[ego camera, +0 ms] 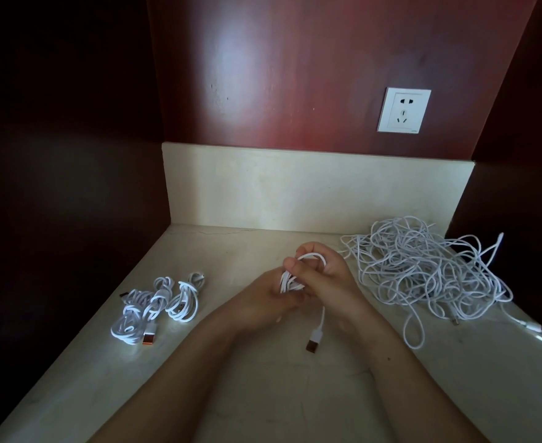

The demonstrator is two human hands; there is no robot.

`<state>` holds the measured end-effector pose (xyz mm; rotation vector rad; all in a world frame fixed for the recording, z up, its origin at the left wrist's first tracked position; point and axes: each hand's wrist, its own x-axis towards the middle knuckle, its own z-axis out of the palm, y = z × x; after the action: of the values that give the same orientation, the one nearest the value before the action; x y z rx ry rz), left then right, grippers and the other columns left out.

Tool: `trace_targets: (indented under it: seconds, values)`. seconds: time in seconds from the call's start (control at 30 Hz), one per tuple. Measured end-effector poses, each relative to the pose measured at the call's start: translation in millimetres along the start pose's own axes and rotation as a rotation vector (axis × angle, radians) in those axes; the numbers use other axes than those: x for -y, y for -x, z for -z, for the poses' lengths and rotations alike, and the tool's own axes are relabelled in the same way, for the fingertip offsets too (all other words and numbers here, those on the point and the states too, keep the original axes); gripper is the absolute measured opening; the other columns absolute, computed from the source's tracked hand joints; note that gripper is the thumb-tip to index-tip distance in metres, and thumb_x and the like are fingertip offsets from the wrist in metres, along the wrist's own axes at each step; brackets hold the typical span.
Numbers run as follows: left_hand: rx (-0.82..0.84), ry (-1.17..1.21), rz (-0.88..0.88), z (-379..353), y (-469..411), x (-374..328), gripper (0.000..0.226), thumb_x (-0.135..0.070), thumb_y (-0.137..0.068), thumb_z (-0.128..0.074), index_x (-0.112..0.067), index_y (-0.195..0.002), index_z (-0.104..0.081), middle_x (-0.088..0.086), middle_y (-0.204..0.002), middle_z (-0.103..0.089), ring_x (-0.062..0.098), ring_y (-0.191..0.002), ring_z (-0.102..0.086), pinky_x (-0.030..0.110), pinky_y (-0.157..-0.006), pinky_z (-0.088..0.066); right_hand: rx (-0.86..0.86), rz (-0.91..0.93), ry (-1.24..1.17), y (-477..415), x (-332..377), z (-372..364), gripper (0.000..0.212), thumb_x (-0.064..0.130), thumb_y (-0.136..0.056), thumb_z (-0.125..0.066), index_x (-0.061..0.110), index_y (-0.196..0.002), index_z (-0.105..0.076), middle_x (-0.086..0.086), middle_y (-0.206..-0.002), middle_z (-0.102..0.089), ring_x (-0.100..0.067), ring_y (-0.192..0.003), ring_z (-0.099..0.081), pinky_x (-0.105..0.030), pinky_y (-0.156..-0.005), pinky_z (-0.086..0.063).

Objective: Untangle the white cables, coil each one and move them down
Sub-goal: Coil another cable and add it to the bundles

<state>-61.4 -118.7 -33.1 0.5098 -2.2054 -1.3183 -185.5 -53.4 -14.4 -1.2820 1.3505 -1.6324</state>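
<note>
A small coil of white cable [290,280] is held above the middle of the counter between both hands. My left hand [268,294] grips the coil from below and the left. My right hand [319,270] curls round the coil's top loop from the right. The cable's free end hangs down with a USB plug [313,341] that has a copper-coloured tip. A large tangle of white cables [423,270] lies on the counter at the right. Several coiled white cables [157,305] lie at the left.
The pale stone counter [263,378] ends at a low backsplash [295,190] below a dark red wall with a white power socket [404,110]. Dark panels close in both sides. Loose plug ends [533,329] trail from the tangle toward the right edge.
</note>
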Motion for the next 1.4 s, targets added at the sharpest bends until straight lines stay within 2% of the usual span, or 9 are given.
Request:
trace_targets:
  seconds: [0.17, 0.37, 0.43, 0.57, 0.73, 0.87, 1.03, 1.2, 1.4]
  values:
    - [-0.030, -0.239, -0.014, 6, 2, 7, 0.029, -0.009, -0.097, -0.054, -0.037, -0.103, -0.062, -0.022, -0.092, -0.067, -0.016, -0.086, -0.058, 0.010, -0.079, -0.042, -0.060, -0.011, 0.000, -2, -3, -2, 0.020, 0.005, -0.085, -0.072, 0.014, -0.075, -0.057, 0.006, -0.059, -0.061, -0.011, -0.056, -0.060, -0.022, -0.048, -0.046]
    - [-0.270, -0.392, -0.035, -2, 4, 1, 0.024, -0.039, -0.090, -0.052, -0.032, -0.113, -0.057, -0.010, -0.103, -0.068, 0.012, -0.094, -0.064, 0.031, -0.080, -0.051, -0.142, -0.105, -0.160, -4, 3, 1, 0.015, 0.012, -0.087, -0.071, 0.018, -0.083, -0.057, 0.005, -0.057, -0.056, -0.010, -0.049, -0.052, -0.018, -0.043, -0.036]
    - [-0.326, -0.295, 0.021, -5, 5, -7, 0.022, -0.040, -0.086, -0.057, -0.029, -0.101, -0.047, -0.006, -0.088, -0.065, 0.016, -0.079, -0.062, 0.031, -0.067, -0.049, -0.137, -0.138, -0.218, -4, 4, 3, 0.014, 0.013, -0.089, -0.068, 0.019, -0.085, -0.056, 0.003, -0.056, -0.051, -0.011, -0.046, -0.044, -0.018, -0.044, -0.030]
    - [-0.441, 0.114, 0.057, -8, 2, -8, 0.040, -0.068, -0.080, -0.049, -0.028, -0.079, -0.045, -0.011, -0.069, -0.056, 0.013, -0.070, -0.054, 0.044, -0.074, -0.049, -0.074, -0.136, -0.308, -4, 6, 1, 0.015, 0.010, -0.093, -0.062, 0.017, -0.085, -0.050, 0.004, -0.052, -0.041, -0.003, -0.035, -0.026, -0.014, -0.036, -0.019]
    - [-0.566, 0.174, 0.024, -5, -8, 5, 0.037, -0.055, -0.089, -0.043, -0.026, -0.066, -0.043, -0.012, -0.054, -0.047, 0.013, -0.058, -0.046, 0.049, -0.066, -0.044, -0.058, -0.110, -0.297, -4, 0, -5, 0.013, 0.012, -0.094, -0.061, 0.016, -0.086, -0.051, 0.001, -0.055, -0.042, -0.004, -0.036, -0.024, -0.015, -0.035, -0.019]
    - [-0.532, -0.041, 0.060, 9, -2, 9, 0.040, -0.060, -0.088, -0.043, -0.026, -0.066, -0.039, -0.009, -0.055, -0.045, 0.019, -0.061, -0.047, 0.053, -0.071, -0.050, -0.109, -0.026, -0.079, -3, -5, -6, 0.009, 0.015, -0.094, -0.063, 0.009, -0.088, -0.059, 0.008, -0.051, -0.050, -0.004, -0.040, -0.034, -0.017, -0.040, -0.028]
    - [-0.373, -0.206, 0.066, 14, 1, 4, 0.041, -0.035, -0.101, -0.048, -0.009, -0.069, -0.047, -0.002, -0.061, -0.047, 0.016, -0.060, -0.044, 0.042, -0.065, -0.043, -0.158, 0.038, 0.045, -3, -4, 0, 0.011, 0.009, -0.088, -0.070, 0.011, -0.077, -0.067, 0.007, -0.064, -0.066, -0.005, -0.060, -0.060, -0.018, -0.058, -0.048]
    - [-0.304, 0.017, -0.041, 7, 3, -7, 0.039, -0.021, -0.103, -0.047, -0.016, -0.065, -0.042, -0.011, -0.053, -0.040, 0.006, -0.050, -0.037, 0.022, -0.052, -0.033, -0.160, -0.210, -0.106, -3, -8, 4, 0.018, 0.016, -0.088, -0.070, 0.016, -0.070, -0.069, -0.001, -0.059, -0.064, -0.013, -0.050, -0.055, -0.022, -0.049, -0.041]
    - [-0.606, 0.265, -0.003, 15, -3, -9, 0.040, -0.019, -0.102, -0.048, -0.017, -0.064, -0.035, -0.006, -0.053, -0.035, 0.008, -0.049, -0.033, 0.023, -0.050, -0.035, -0.071, 0.029, 0.326, -6, -28, -11, 0.020, 0.008, -0.095, -0.058, 0.006, -0.078, -0.069, 0.014, -0.054, -0.055, 0.003, -0.049, -0.044, -0.016, -0.053, -0.033]
